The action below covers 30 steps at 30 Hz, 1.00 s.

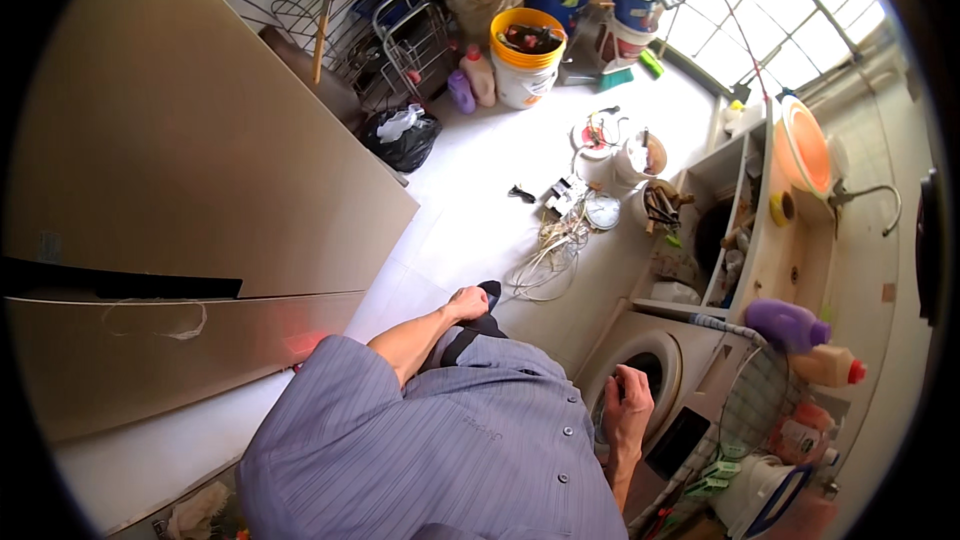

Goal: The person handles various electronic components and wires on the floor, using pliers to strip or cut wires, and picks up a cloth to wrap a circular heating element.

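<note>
At the right edge of the floor [460,155] stands the washing machine [703,348]; right hand [627,404] hangs before it, curled. Left hand [467,304], curled, sits by 1 shoe [491,290]. Grip in either: cannot tell. Cable tangle [555,252] lies mid-floor, presumably for room to spread.

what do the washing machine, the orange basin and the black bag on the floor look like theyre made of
Washing machine: smooth, pale casing, probably painted metal, though plastic panels would look alike.
Orange basin: likely moulded plastic, judging by its even colour and smooth, rounded wall.
Black bag: apparently thin plastic film, glossy, with creases that catch the light.
</note>
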Tool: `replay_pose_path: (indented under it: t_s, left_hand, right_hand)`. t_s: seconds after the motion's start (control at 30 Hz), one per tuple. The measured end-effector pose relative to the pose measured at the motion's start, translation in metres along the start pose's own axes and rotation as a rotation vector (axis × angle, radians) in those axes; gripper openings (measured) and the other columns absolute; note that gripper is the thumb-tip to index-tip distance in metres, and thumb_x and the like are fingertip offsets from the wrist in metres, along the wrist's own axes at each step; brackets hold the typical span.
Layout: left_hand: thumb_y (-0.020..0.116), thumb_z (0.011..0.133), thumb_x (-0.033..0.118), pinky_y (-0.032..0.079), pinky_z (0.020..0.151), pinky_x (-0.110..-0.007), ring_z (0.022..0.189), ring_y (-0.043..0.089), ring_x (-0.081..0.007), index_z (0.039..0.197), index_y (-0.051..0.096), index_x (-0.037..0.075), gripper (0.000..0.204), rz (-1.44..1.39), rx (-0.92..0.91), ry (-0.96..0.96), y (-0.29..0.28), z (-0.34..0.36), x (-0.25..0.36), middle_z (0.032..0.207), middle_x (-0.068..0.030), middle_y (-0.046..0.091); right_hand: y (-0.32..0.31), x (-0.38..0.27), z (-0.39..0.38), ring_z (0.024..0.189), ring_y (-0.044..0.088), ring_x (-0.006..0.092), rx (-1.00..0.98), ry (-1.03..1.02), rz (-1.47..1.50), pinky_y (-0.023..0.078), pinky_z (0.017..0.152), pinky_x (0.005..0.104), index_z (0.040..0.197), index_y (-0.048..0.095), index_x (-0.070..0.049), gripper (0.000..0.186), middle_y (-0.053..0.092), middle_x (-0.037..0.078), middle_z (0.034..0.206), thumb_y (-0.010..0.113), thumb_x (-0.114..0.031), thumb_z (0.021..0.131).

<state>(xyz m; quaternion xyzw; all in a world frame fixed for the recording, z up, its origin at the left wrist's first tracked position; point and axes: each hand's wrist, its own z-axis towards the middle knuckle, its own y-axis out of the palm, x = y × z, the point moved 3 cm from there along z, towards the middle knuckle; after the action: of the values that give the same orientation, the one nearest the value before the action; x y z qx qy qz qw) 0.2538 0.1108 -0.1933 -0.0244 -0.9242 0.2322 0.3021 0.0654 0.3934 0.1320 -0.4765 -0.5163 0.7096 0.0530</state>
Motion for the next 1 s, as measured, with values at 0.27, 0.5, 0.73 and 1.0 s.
replay_pose_path:
  t_s: [0.27, 0.5, 0.73, 1.0]
  left_hand:
    - [0.061, 0.075, 0.019, 0.053, 0.087, -0.042, 0.097, 0.069, -0.034, 0.09, 0.075, 0.012, 0.021, -0.056, 0.036, -0.143, -0.039, -0.007, -0.05, 0.099, -0.0171, 0.073]
    - [0.059, 0.077, 0.019, 0.053, 0.088, -0.042, 0.099, 0.068, -0.0334, 0.092, 0.074, 0.011, 0.023, -0.077, 0.002, -0.205, -0.075, -0.015, -0.065, 0.101, -0.0173, 0.072]
    - [0.059, 0.079, 0.019, 0.053, 0.089, -0.043, 0.099, 0.068, -0.0335, 0.093, 0.074, 0.011, 0.022, -0.072, 0.034, -0.182, -0.114, 0.008, -0.059, 0.1, -0.0165, 0.073]
    - [0.059, 0.08, 0.018, 0.052, 0.09, -0.043, 0.101, 0.067, -0.0331, 0.094, 0.073, 0.011, 0.022, -0.054, -0.001, -0.21, -0.123, 0.034, -0.049, 0.102, -0.017, 0.072]
  right_hand:
    - [0.031, -0.037, 0.052, 0.09, 0.066, 0.0315, -0.135, -0.082, -0.019, 0.054, 0.078, 0.0366, 0.106, 0.064, -0.001, 0.026, 0.066, 0.015, 0.101, 0.07, -0.001, 0.081]
    - [0.054, -0.059, 0.085, 0.09, 0.066, 0.0328, -0.178, -0.077, -0.009, 0.054, 0.079, 0.0373, 0.105, 0.065, -0.001, 0.025, 0.066, 0.015, 0.101, 0.07, -0.002, 0.08]
    - [0.078, -0.076, 0.105, 0.09, 0.065, 0.033, -0.247, -0.05, 0.006, 0.054, 0.079, 0.0379, 0.106, 0.065, -0.003, 0.025, 0.066, 0.015, 0.099, 0.069, -0.003, 0.081]
    - [0.078, -0.059, 0.126, 0.088, 0.067, 0.0298, -0.283, -0.015, -0.035, 0.054, 0.078, 0.0366, 0.105, 0.065, -0.002, 0.021, 0.066, 0.014, 0.097, 0.067, -0.005, 0.084]
